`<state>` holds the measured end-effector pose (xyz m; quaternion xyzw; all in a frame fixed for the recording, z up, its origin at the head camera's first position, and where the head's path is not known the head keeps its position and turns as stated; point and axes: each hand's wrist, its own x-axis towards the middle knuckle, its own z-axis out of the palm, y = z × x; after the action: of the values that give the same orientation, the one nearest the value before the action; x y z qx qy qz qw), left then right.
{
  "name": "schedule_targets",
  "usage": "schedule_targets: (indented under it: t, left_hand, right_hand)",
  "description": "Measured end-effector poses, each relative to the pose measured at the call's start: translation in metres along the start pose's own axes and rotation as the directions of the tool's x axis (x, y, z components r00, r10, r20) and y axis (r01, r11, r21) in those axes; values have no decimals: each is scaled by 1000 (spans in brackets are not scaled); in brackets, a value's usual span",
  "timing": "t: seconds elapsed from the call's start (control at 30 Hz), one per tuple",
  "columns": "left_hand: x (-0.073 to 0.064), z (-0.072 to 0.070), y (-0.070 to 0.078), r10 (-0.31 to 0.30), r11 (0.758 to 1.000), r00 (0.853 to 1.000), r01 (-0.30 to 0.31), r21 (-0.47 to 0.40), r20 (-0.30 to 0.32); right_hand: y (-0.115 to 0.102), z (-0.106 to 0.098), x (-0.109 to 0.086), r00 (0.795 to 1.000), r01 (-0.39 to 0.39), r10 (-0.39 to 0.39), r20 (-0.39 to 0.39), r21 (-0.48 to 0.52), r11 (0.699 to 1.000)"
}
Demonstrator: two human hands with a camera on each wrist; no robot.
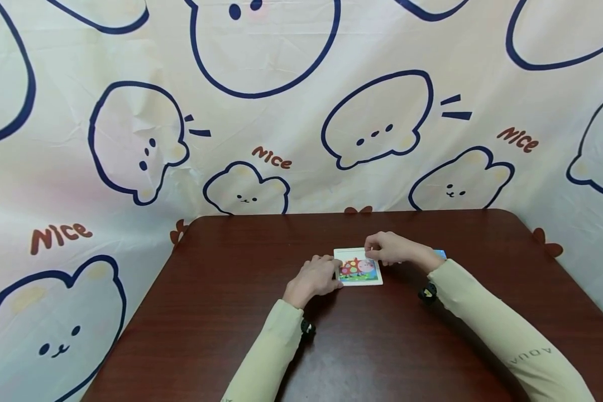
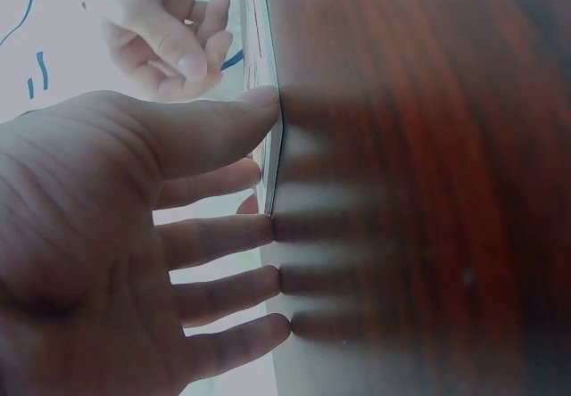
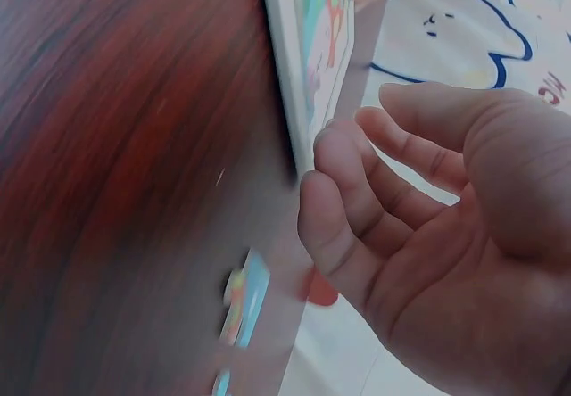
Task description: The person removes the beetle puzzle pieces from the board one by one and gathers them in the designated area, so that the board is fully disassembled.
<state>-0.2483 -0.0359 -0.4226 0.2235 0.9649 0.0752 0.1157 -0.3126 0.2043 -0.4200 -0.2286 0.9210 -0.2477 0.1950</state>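
The left hand [image 1: 315,278] lies with its grip wide, fingers [image 2: 227,238] straight and spread, their tips pressed down on the bench [image 1: 231,312] along the left edge of the puzzle board [image 1: 359,268]; the thumb meets that same edge in the left wrist view. It holds nothing. The right hand [image 1: 389,248] sits over the board's far right corner with its fingers [image 3: 357,191] curled inward and the thumb close to them, a narrow grip; whether a piece is pinched there cannot be told, since the fingertips hide it in the head view and the right wrist view shows only bare fingers beside the board's rim.

The puzzle board is a small white-framed square with a bright picture of red, yellow, green and blue, lying flat near the middle of the bench, between the two hands. Just behind the right wrist a loose puzzle piece [image 3: 244,298] with light blue on it lies on the wood, near the board but apart from it.

The bench is dark reddish-brown wood with rounded corners. Behind and around it hangs a cream backdrop cloth [image 1: 261,111] printed with blue-outlined bears and the word "Nice". Both arms wear pale green sleeves [image 1: 487,312].
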Motion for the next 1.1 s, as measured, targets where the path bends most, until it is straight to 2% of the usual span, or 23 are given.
schedule_targets:
  t: [0.37,1.1]
  left_hand:
    - [2,2,-3,0,1000,1000,0,-9,3]
    - [0,-5,-3,6,1000,1000,-6,-1,12]
  right_hand:
    - [-26,18,20,993,111,-110,30,-15,994]
    - [-39,31,26,998,-1,6,66,-63,998]
